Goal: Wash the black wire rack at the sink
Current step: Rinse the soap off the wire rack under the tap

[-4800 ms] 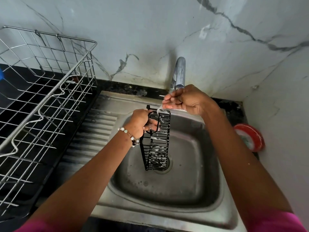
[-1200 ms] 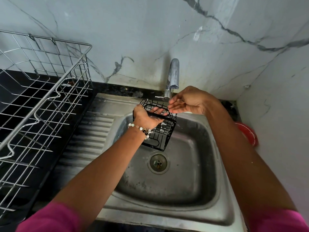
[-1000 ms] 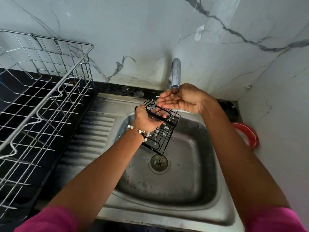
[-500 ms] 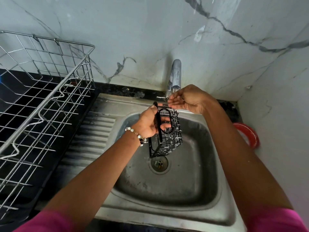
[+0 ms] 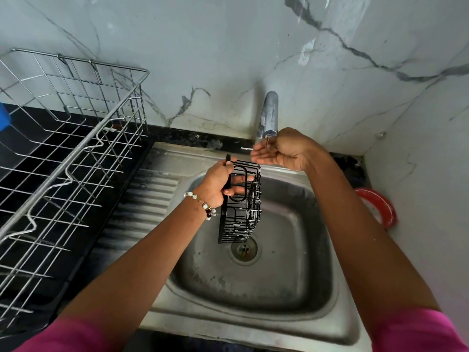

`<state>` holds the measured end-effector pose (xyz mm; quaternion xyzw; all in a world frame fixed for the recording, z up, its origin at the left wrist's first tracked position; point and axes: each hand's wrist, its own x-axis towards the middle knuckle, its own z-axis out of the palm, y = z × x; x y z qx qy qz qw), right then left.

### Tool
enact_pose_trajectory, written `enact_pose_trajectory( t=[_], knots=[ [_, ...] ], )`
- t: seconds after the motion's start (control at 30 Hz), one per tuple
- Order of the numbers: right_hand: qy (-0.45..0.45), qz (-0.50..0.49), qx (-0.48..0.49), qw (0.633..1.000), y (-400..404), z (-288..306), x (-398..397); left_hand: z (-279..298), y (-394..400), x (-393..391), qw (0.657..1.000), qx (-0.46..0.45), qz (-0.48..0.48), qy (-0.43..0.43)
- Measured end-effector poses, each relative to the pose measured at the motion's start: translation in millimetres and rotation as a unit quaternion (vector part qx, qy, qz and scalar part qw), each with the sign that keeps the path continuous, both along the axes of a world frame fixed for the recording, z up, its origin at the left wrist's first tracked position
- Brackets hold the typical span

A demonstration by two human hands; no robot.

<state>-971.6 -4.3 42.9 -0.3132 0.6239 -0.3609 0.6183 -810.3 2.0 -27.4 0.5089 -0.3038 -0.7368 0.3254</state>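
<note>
Black wire rack [image 5: 242,207], thin-barred and boxy with suds clinging, hanging long axis upright over the dull steel sink [image 5: 256,323] above the round drain [image 5: 244,249], upper edge clasped in the left hand [image 5: 218,184] grip, right hand [image 5: 284,151] cupped, fingers relaxed, under the chrome tap [image 5: 269,115].

black countertop [image 5: 76,250] along the marble wall, with a steel sink [image 5: 253,323] set in; ribbed drainboard [image 5: 152,199] on its left. silver wire dish rack [image 5: 63,174] on the counter, red-rimmed round object [image 5: 380,209] at the right corner.
</note>
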Motion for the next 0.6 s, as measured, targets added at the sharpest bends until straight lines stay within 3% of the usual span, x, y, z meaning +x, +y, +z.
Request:
enact_pose_trajectory(
  t=[0.1,0.2,0.3,0.4,0.5,0.6],
  knots=[
    [-0.056,-0.007,0.002,0.998,-0.8,-1.4,-0.4,1.5,-3.1,2.8,1.0,-0.015,0.004,-0.011],
    [-0.009,-0.029,0.014,0.999,-0.6,-1.8,-2.2,4.0,-4.9,4.3,1.0,-0.021,0.006,-0.022],
    [-0.046,-0.02,0.018,0.999,-0.7,-1.7,-3.2,2.2,-8.3,5.6,0.999,-0.029,0.018,-0.031],
    [0.002,-0.029,0.016,0.999,-1.3,-0.1,-3.8,-0.3,-11.4,7.4,0.999,-0.023,0.023,-0.042],
    [-0.031,-0.028,0.018,0.999,-2.5,-1.5,-3.3,-1.4,-13.7,8.9,0.998,-0.02,0.031,-0.047],
    [-0.004,-0.034,0.021,0.999,-2.8,-3.0,-1.8,-2.4,-14.3,11.6,0.998,-0.014,0.042,-0.05]
  ],
)
